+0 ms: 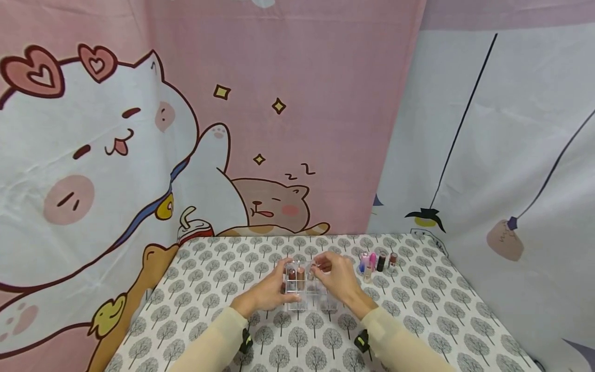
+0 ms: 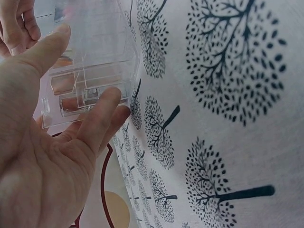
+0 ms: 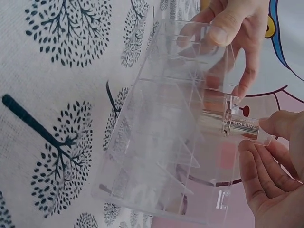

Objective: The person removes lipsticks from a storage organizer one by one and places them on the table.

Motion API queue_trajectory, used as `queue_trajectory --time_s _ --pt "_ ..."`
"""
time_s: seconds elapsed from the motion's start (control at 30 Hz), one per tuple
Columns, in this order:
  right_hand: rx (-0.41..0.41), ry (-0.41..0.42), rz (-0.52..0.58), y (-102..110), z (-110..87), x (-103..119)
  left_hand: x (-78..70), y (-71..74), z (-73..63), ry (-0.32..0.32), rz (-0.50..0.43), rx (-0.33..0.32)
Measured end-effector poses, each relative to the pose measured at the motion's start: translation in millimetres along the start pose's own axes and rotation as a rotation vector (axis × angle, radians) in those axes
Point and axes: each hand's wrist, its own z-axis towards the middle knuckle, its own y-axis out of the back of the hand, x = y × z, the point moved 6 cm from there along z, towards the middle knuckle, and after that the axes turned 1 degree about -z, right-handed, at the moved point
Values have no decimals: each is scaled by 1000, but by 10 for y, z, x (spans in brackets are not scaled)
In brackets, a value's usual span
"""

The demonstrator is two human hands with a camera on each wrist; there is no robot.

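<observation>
A clear plastic lipstick organizer [image 1: 304, 305] with several compartments stands on the table between my hands. My left hand [image 1: 265, 293] grips its left side, thumb at the front and other fingers along the side and behind. Two lipsticks, one dark red-brown [image 1: 292, 275] and one lighter brown [image 1: 300, 278], stand in the back row at the left. With thumb and fingertips, my right hand [image 1: 341, 279] pinches the end of a shiny lipstick tube [image 3: 244, 127] with small lettering. In the right wrist view, the tube's other end is at a compartment opening of the organizer's back row.
To the right on the tree-print tablecloth [image 1: 297, 338] stand a blue-purple tube [image 1: 363, 262], a pink tube [image 1: 373, 259], a black tube [image 1: 381, 262], a brown lipstick [image 1: 393, 259] and a small pale tube [image 1: 368, 275]. A cartoon cloth [image 1: 325, 129] hangs behind the table.
</observation>
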Motion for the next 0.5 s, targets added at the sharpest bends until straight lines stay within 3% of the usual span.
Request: queue_trajectory --time_s 0.5 --pt "9 -4 -21 223 -3 34 -21 -3 -25 16 5 -8"
